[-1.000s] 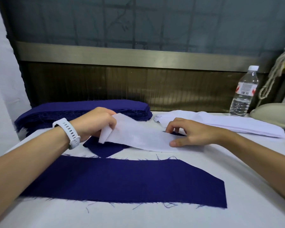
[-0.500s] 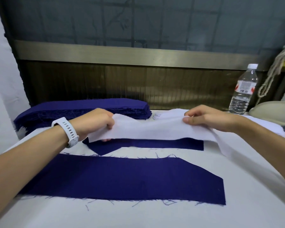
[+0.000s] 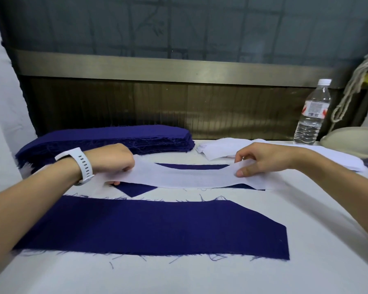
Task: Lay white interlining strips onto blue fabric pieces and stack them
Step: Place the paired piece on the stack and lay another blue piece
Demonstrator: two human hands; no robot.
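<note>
A white interlining strip (image 3: 185,177) is stretched between my hands just above a narrow blue fabric piece (image 3: 136,188), whose far edge and near left corner show around it. My left hand (image 3: 113,160), with a white watch on the wrist, grips the strip's left end. My right hand (image 3: 261,160) pinches its right end between thumb and fingers. A larger blue fabric piece (image 3: 157,225) lies flat on the white table nearer to me. A thick stack of blue pieces (image 3: 106,139) sits at the back left. A pile of white interlining strips (image 3: 221,148) lies at the back right.
A clear water bottle (image 3: 312,115) stands at the back right beside a beige rounded object (image 3: 353,141) and a hanging cord. A dark wall panel closes the table's far edge. The white table surface (image 3: 200,276) continues toward me.
Both hands have lowered the white strip toward the narrow blue piece, and my right hand has drawn it out further to the right. One second ago that hand pressed the strip on the table.
</note>
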